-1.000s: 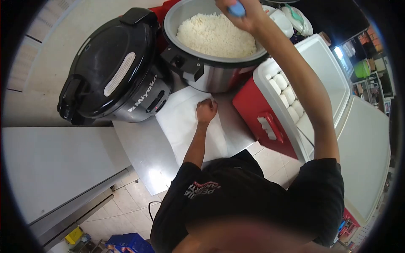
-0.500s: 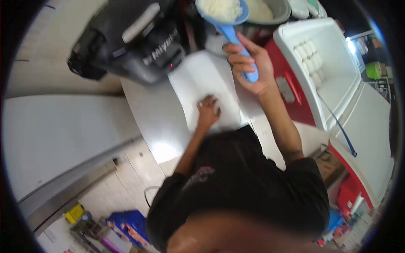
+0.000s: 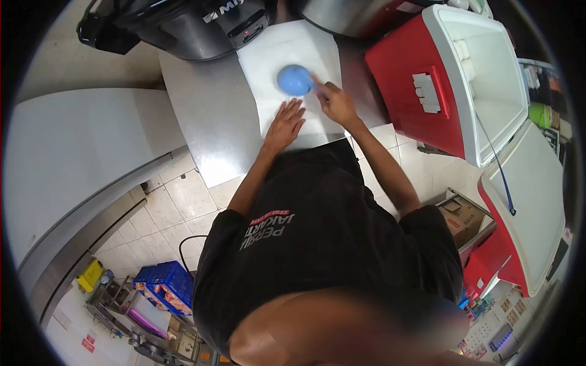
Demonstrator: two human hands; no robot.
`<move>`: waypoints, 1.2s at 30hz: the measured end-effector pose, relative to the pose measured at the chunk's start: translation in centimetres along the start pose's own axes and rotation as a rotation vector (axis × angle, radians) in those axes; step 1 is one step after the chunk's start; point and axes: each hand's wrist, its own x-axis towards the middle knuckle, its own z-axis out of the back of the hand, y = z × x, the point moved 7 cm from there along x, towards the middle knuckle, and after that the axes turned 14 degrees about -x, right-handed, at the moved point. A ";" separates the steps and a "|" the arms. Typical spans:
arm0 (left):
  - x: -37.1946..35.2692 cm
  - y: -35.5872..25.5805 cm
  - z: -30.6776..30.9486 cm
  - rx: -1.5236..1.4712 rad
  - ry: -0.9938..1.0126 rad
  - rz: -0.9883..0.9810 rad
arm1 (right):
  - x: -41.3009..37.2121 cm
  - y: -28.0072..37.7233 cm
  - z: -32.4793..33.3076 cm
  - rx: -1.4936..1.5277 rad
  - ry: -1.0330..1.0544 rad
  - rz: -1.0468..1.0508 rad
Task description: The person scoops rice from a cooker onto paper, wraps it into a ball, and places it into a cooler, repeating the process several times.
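Note:
A blue rice scoop (image 3: 295,80) is turned with its rounded back up over a sheet of white paper (image 3: 256,61) on the metal table. My right hand (image 3: 337,104) is closed around the scoop's handle. Beside the scoop, my left hand (image 3: 285,125) lies flat on the paper with its fingers stretched out. Whatever is under the scoop's bowl is hidden.
A black rice cooker (image 3: 189,33) stands behind at the left, a dark round pot (image 3: 351,15) at the back right. The open red cooler box (image 3: 406,85) at the right holds white wrapped packs. The metal table (image 3: 204,122) ends near my body.
My right hand has brought the scoop, full of white rice before, down to the paper and turned it over. My left hand has flattened out. The view has shifted.

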 end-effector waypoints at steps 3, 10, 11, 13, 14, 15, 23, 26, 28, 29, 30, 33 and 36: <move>-0.6 -0.3 0.4 0.017 0.020 -0.009 | -0.4 0.4 -1.8 -0.115 0.194 -0.007; -0.4 -0.1 1.4 -0.102 -0.117 0.025 | 1.3 0.0 0.1 0.027 0.167 -0.058; -0.4 -0.2 1.6 -0.103 -0.115 0.032 | 2.4 0.5 3.0 0.078 -0.035 -0.059; 0.1 -0.7 2.1 -0.085 -0.128 0.060 | 5.7 1.0 10.4 0.166 -0.414 -0.058; 0.3 -1.0 2.3 -0.083 -0.126 0.060 | 7.4 1.2 14.5 0.202 -0.590 -0.066; 0.6 -0.7 2.2 -0.052 -0.077 0.116 | 9.0 3.1 19.5 0.190 -0.583 -0.093; -1.2 -1.0 3.5 0.084 0.011 -0.022 | 17.9 -4.4 28.1 -0.139 -0.472 -0.150; -1.4 0.4 3.4 0.032 -0.006 -0.042 | 16.4 -2.3 27.7 -0.302 -0.582 -0.106; -0.8 0.5 4.1 -0.028 -0.113 -0.011 | 13.8 -0.1 24.5 -0.042 -0.422 -0.128; -0.2 -0.1 4.6 -0.029 -0.117 -0.010 | 12.0 -0.4 19.6 -0.064 -0.044 -0.288; 0.3 -0.5 5.7 -0.090 -0.155 0.108 | 9.9 1.6 16.6 0.131 -0.207 0.161; 1.2 -0.6 7.6 -0.201 -0.200 0.296 | 2.6 2.6 4.1 -0.055 0.209 0.320; 1.1 0.8 8.1 -0.261 -0.190 0.405 | -0.3 0.6 1.1 -0.099 0.175 0.178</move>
